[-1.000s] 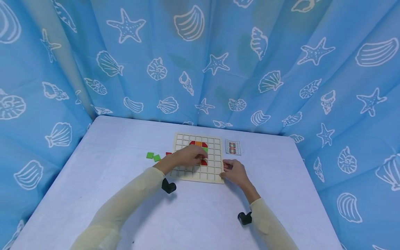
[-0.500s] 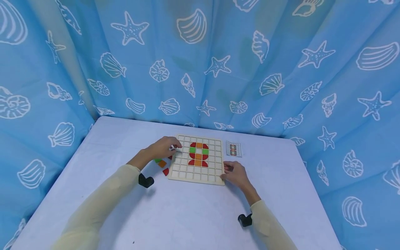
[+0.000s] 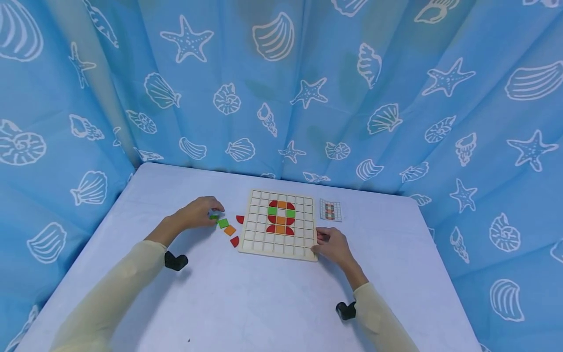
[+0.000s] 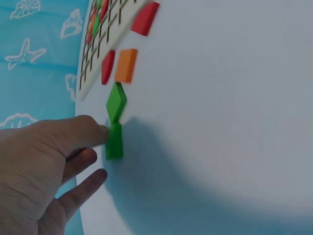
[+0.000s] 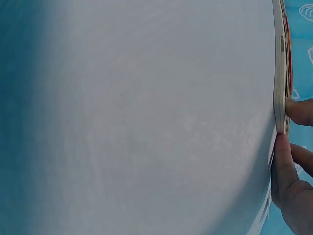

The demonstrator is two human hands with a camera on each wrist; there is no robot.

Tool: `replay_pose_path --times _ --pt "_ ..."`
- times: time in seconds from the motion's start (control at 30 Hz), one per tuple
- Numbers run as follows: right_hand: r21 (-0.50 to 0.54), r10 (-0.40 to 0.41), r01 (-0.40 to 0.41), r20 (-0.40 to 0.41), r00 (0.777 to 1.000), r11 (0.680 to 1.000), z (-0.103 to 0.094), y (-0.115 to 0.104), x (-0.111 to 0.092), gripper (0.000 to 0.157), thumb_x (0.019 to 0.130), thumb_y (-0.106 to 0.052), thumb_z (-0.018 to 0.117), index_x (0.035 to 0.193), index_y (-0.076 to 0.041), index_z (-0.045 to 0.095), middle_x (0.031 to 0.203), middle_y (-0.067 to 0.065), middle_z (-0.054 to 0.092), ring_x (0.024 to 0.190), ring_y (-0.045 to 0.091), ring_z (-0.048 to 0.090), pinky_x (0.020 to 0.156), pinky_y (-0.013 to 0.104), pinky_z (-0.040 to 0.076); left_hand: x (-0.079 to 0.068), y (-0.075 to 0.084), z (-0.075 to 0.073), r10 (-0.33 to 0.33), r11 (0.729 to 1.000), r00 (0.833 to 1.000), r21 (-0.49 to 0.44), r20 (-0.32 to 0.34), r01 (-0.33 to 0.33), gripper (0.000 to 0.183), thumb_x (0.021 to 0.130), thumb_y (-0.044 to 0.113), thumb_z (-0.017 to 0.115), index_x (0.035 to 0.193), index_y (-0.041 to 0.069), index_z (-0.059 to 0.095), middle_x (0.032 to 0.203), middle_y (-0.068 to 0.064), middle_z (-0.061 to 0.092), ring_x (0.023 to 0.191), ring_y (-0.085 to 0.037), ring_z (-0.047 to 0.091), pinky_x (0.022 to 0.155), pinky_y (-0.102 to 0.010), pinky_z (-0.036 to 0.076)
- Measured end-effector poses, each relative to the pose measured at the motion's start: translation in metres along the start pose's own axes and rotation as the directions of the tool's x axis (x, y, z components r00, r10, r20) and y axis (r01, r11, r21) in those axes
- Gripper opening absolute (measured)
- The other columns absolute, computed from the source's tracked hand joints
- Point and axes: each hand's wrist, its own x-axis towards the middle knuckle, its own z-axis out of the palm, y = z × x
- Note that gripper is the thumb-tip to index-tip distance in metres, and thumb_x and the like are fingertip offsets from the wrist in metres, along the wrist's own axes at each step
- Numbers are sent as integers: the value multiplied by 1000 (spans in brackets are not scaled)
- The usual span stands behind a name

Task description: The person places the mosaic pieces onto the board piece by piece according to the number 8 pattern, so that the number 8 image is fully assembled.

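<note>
A square wooden grid board lies mid-table, holding red, orange and green tiles around a pale cell. My right hand holds its near right corner, the thumb on the top face and a finger against the edge. To the left of the board, my left hand reaches over the leftmost green tile. Its thumb tip is at that tile, while the other visible fingers are spread apart from it. A second green tile, an orange tile and two red quarter-round tiles, one nearer me, lie alongside.
A small pattern card with a printed grid lies right of the board. The white-covered table ends at the back against a blue curtain with shell prints. Black devices sit on both wrists.
My left hand has gone from over the board leftward to the loose tiles, uncovering the pattern. The right hand stays at the board's corner.
</note>
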Motion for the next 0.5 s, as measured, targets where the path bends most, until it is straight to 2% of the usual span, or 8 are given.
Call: replay_pose_path --times 0.17,0.3,0.43,0.5 --pt "2 -21 21 -10 1000 1000 0 1 0 59 75 -8 79 130 -1 59 109 9 60 101 23 56 89 37 49 -7 -9 5 19 999 1000 39 -5 -19 35 82 13 77 115 8 69 116 -9 63 109 -27 56 96 -44 48" --pt "3 -29 29 -15 999 1000 0 1 0 60 74 -8 79 130 -1 60 108 9 60 102 23 56 91 39 48 -9 -15 10 42 997 998 59 -38 -40 30 83 10 75 112 7 71 112 -8 64 106 -26 57 96 -44 49" --pt "-2 -28 28 -11 1000 1000 0 1 0 60 74 -8 79 130 -1 59 109 9 60 102 24 56 91 39 47 -11 -17 12 21 997 997 77 -79 -15 28 83 9 74 112 6 71 111 -9 64 107 -27 57 97 -45 47" --pt "-8 -21 20 -10 1000 1000 0 1 0 60 75 -9 79 131 -2 59 109 9 59 102 24 55 91 39 47 -11 -17 13 -11 996 994 84 -108 20 29 84 10 73 112 6 71 112 -10 63 109 -28 56 98 -46 46"
